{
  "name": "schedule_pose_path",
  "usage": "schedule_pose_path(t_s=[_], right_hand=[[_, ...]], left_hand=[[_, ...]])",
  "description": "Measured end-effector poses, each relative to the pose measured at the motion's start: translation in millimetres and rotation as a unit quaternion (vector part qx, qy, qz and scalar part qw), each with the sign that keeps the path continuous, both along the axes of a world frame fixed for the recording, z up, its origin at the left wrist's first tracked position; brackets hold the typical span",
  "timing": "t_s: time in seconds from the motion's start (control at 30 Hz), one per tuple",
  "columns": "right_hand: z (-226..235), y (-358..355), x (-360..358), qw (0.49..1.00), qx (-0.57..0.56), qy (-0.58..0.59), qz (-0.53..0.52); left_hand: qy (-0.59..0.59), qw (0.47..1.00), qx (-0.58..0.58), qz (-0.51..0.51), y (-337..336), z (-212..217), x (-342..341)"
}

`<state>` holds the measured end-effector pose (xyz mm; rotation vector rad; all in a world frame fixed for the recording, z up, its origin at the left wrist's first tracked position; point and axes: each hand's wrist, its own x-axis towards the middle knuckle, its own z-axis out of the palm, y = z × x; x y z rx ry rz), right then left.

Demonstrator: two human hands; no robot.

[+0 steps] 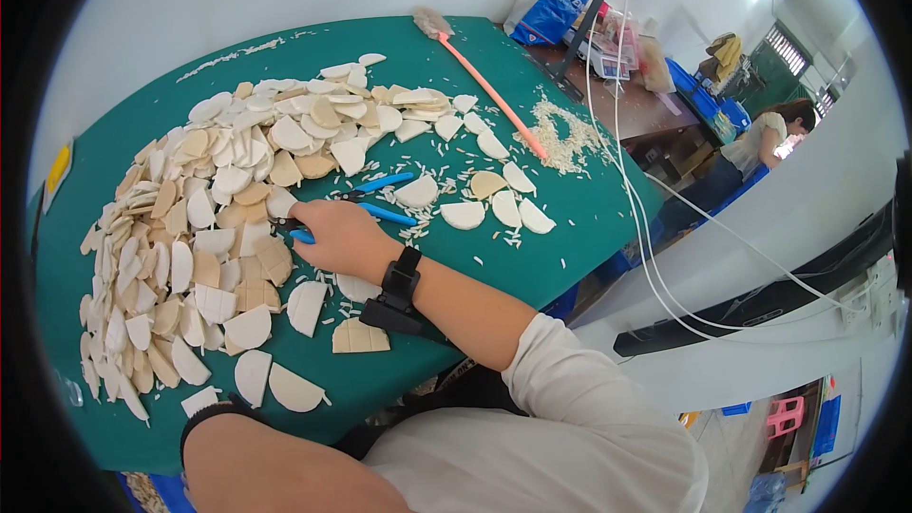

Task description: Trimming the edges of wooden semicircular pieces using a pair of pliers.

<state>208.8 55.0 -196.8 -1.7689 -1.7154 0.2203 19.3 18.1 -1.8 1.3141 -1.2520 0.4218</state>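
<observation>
My right hand [344,236], a black device strapped on its wrist, reaches over the edge of a heap of flat, half-round cream and tan pieces [249,154]. Its fingers are curled beside a pale half-round piece [280,201]. A small blue and black part [302,237] shows under the fingers; what they grip is mostly hidden. Just beyond the hand lie blue-handled pliers [385,182], handles spread to the right, their jaws hidden. My left forearm [285,461] lies along the near side with a black band; the left hand itself cannot be seen.
Separate half-round pieces [463,216] and thin pale strips lie right of the pliers on the green table [532,266]. A pink-handled brush [489,90] lies by a pile of scraps [568,138]. White cables [635,190] hang past the right edge. Another person [750,147] sits farther right.
</observation>
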Motion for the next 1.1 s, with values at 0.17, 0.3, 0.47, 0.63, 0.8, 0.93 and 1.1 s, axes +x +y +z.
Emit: schedule_pose_path(t_s=[0.17,0.3,0.47,0.63,0.8,0.93,1.1], right_hand=[[-1.5,0.9,-2.9,1.000,0.007,0.004,-0.001],[-2.0,2.9,-0.3,1.000,0.016,0.001,0.006],[1.2,3.2,-2.0,1.000,0.001,0.005,-0.005],[-3.4,4.4,-3.3,1.000,0.006,0.005,0.003],[-4.1,3.3,-1.0,1.000,0.018,-0.006,0.005],[-4.2,2.5,-4.0,1.000,0.015,-0.026,0.003],[-1.2,-1.6,1.9,1.000,0.022,-0.009,-0.003]], left_hand=[[-0.008,0.997,0.067,-0.023,10.9,16.2,4.4],[-0.019,0.991,0.117,-0.057,17.7,19.4,13.3],[-0.007,0.993,0.099,-0.056,16.9,17.0,11.0],[0.023,0.995,0.092,-0.033,19.0,16.9,9.4],[0.025,0.993,0.098,-0.062,19.1,23.0,12.6],[0.064,0.987,0.135,-0.065,21.6,38.3,19.4],[0.104,0.983,0.132,-0.068,17.6,38.7,16.1]])
